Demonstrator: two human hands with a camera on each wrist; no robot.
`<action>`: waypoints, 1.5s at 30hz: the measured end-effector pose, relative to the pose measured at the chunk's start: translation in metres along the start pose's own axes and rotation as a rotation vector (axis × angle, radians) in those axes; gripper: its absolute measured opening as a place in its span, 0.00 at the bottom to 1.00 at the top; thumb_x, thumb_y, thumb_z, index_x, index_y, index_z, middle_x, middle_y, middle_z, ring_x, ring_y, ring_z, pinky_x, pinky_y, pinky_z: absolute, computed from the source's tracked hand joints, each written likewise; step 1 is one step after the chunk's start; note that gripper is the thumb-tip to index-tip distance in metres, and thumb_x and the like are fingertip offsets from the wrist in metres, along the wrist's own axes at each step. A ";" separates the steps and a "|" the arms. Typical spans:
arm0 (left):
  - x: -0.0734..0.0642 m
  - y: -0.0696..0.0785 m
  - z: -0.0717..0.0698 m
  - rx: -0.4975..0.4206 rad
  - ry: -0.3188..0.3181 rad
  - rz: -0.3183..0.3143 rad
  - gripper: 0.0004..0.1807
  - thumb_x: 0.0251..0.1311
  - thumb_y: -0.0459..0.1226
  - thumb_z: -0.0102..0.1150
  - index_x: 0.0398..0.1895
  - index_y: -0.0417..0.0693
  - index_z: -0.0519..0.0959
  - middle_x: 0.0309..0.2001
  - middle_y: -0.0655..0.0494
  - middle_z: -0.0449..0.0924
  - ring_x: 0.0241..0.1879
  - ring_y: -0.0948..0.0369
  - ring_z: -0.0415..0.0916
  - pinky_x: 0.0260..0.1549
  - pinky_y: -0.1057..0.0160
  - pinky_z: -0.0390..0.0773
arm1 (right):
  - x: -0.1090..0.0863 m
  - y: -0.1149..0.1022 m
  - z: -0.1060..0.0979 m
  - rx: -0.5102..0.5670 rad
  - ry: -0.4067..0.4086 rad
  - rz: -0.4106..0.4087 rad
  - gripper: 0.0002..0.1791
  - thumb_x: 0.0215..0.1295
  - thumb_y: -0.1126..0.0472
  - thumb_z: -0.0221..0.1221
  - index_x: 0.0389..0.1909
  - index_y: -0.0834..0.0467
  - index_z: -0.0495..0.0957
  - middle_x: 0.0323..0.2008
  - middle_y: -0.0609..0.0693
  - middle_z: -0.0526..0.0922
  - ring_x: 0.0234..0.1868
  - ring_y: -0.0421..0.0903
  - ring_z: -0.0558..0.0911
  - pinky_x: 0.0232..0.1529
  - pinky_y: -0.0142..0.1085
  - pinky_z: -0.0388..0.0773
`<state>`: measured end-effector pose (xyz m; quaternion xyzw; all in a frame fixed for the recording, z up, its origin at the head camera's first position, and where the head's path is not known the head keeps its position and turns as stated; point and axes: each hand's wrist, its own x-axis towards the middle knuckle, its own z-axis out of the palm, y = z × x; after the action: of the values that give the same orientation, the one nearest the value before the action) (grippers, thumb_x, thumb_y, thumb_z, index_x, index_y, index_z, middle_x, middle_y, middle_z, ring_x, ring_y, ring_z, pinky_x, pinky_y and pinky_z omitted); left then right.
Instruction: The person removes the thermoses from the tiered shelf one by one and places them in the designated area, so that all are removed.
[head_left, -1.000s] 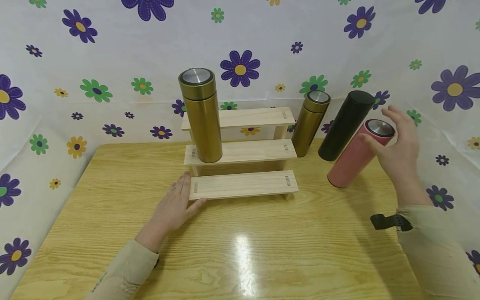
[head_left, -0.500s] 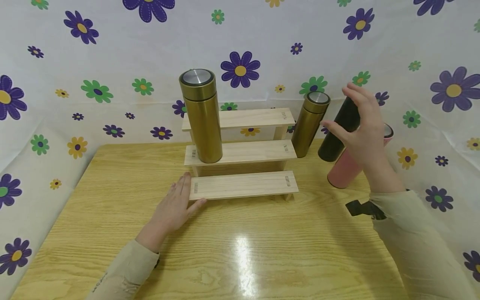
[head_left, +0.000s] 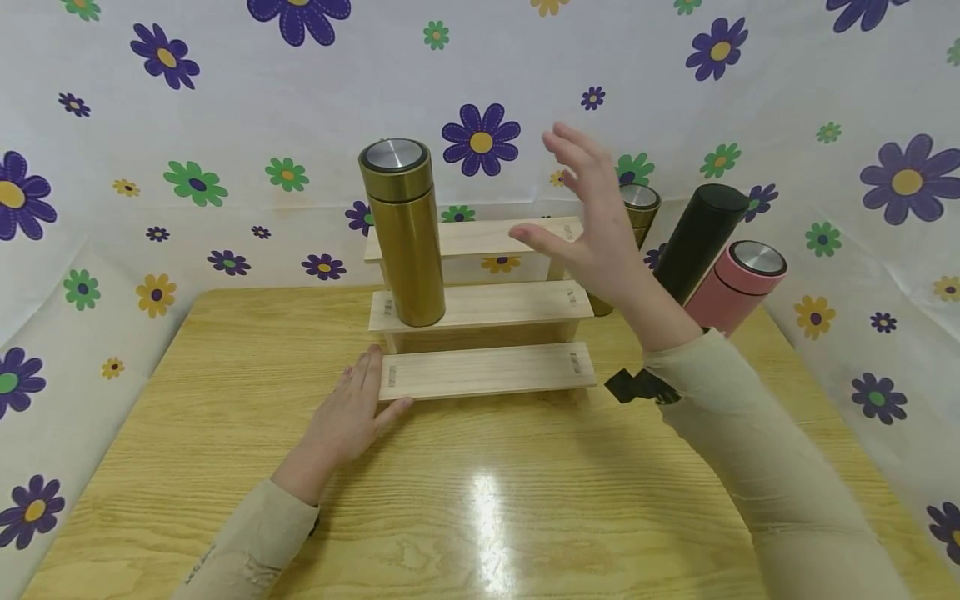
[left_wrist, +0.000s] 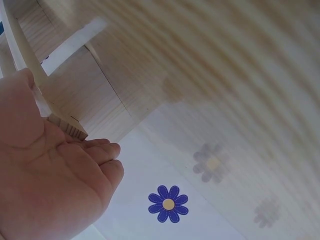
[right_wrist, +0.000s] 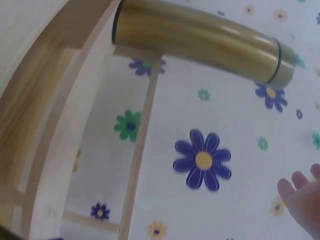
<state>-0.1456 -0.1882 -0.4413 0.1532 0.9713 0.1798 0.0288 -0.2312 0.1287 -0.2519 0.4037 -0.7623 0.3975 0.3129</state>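
My left hand (head_left: pixel 349 417) rests against the left end of the lowest board of a three-step wooden shelf (head_left: pixel 487 371), fingers stretched along the end and thumb at the front edge. In the left wrist view, the board's corner (left_wrist: pixel 70 125) meets the palm. A gold thermos (head_left: pixel 408 250) with a silver-topped lid stands upright at the left of the middle step. My right hand (head_left: pixel 600 225) is in the air over the shelf's right end, thumb and fingers spread, holding nothing. The right wrist view shows the gold thermos (right_wrist: pixel 200 37) beyond the boards and fingertips (right_wrist: pixel 300 187) at the edge.
Right of the shelf stand a second gold thermos (head_left: pixel 641 204), partly hidden by the right hand, then a black bottle (head_left: pixel 701 237) and a pink thermos (head_left: pixel 738 283). Everything is on a wooden table (head_left: pixel 450 483), with a flower-print cloth (head_left: pixel 300 108) behind it.
My right hand has moved left from beside the pink thermos, past the black bottle, to above the shelf's right end. The left hand and the bottles have stayed put.
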 end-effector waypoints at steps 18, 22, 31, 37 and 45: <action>0.000 -0.002 0.000 0.008 -0.008 0.009 0.51 0.67 0.64 0.35 0.73 0.32 0.35 0.74 0.37 0.36 0.73 0.44 0.39 0.70 0.46 0.43 | 0.061 -0.021 0.066 0.009 -0.150 0.044 0.39 0.61 0.53 0.65 0.70 0.59 0.60 0.70 0.54 0.58 0.70 0.35 0.51 0.69 0.32 0.48; 0.000 -0.002 0.000 0.016 -0.005 0.012 0.51 0.67 0.63 0.36 0.73 0.31 0.35 0.74 0.36 0.37 0.72 0.43 0.39 0.69 0.46 0.44 | 0.067 -0.023 0.078 0.049 -0.189 0.072 0.40 0.61 0.51 0.64 0.71 0.57 0.59 0.71 0.53 0.57 0.70 0.33 0.52 0.69 0.30 0.50; -0.001 -0.001 0.000 0.020 -0.006 0.012 0.51 0.67 0.64 0.35 0.74 0.32 0.35 0.74 0.37 0.37 0.72 0.44 0.39 0.70 0.46 0.43 | 0.072 -0.028 0.094 0.051 -0.231 0.092 0.38 0.61 0.47 0.63 0.70 0.54 0.62 0.70 0.52 0.58 0.69 0.39 0.58 0.66 0.29 0.55; 0.000 -0.002 0.001 0.016 -0.002 0.011 0.51 0.67 0.64 0.35 0.74 0.32 0.36 0.74 0.36 0.37 0.72 0.43 0.40 0.69 0.46 0.44 | 0.075 -0.030 0.098 0.053 -0.226 0.127 0.37 0.61 0.47 0.63 0.69 0.56 0.63 0.69 0.52 0.59 0.68 0.38 0.60 0.65 0.26 0.57; 0.000 -0.002 0.001 0.020 0.003 0.009 0.51 0.67 0.63 0.35 0.74 0.32 0.35 0.74 0.37 0.37 0.73 0.44 0.40 0.70 0.46 0.44 | 0.074 -0.029 0.102 0.051 -0.222 0.175 0.38 0.62 0.48 0.63 0.70 0.55 0.62 0.69 0.54 0.59 0.67 0.40 0.61 0.65 0.28 0.58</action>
<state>-0.1462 -0.1898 -0.4434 0.1577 0.9724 0.1703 0.0249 -0.2574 0.0033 -0.2324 0.3847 -0.8143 0.3954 0.1806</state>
